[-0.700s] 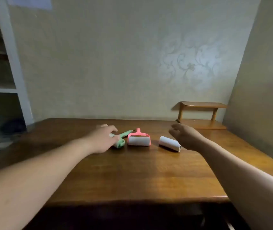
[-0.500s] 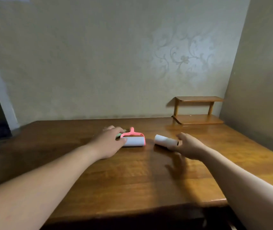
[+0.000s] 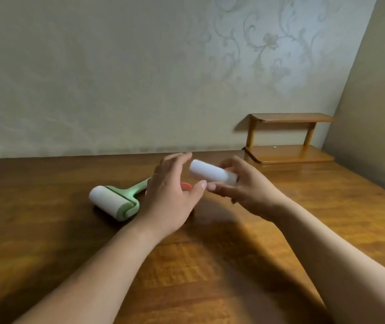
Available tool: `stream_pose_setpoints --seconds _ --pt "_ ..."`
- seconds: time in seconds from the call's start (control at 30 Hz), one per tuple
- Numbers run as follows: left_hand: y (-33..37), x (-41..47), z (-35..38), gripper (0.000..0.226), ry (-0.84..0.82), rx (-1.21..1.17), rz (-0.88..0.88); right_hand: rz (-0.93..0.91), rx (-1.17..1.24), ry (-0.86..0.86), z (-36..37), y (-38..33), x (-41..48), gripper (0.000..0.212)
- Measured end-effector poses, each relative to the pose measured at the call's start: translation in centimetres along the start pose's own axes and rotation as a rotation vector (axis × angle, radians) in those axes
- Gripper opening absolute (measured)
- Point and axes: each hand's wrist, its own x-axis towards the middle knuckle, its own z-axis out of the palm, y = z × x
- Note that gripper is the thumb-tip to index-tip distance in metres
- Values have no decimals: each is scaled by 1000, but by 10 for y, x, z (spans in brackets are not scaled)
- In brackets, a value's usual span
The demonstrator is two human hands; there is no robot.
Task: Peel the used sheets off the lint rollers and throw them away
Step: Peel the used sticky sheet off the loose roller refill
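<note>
My right hand (image 3: 245,190) holds a bare white lint roll (image 3: 211,175) lifted above the wooden table (image 3: 210,265), gripping its right end. My left hand (image 3: 171,188) hovers just left of the roll with fingers spread, thumb close under it, holding nothing. A green-handled lint roller (image 3: 116,201) lies on the table to the left, white roll toward me. A pink lint roller (image 3: 186,186) is almost wholly hidden behind my left hand; only a sliver of pink shows.
A small two-tier wooden shelf (image 3: 287,139) stands at the back right against the wall. A side wall closes off the table's right edge. No bin is in view.
My right hand has taken hold of the loose white roll and lifted it off the table. My left hand left the green roller and rose toward the roll. The camera shifted closer.
</note>
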Motion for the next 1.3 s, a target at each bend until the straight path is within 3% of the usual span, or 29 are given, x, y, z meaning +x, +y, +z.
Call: stream_pose_setpoints --seconds 0.07,0.17,0.27,0.37,0.57,0.83,1.07,1.3 --pt "-3 6 -21 66 -16 -28 8 -73 97 -125 7 -17 11 63" --pt "-7 11 -55 55 -71 -4 27 -43 527 -244 26 -30 17 57" --pt "-18 -1 -60 37 29 -9 43 7 882 -300 43 -30 15 44" --pt "-23 -10 -53 36 139 -59 20 -30 964 -364 52 -26 13 26" --pt "-13 -18 -50 54 155 -124 -8 -91 914 -322 57 -29 5 40" --pt "-12 -21 -52 68 99 -152 29 -66 908 -416 64 -35 -3 35" --pt "-22 -14 -62 58 88 -337 -38 -111 670 -333 64 -39 -8 46" --pt "-27 -10 -58 28 54 -493 -26 -98 617 -211 67 -39 -10 59"
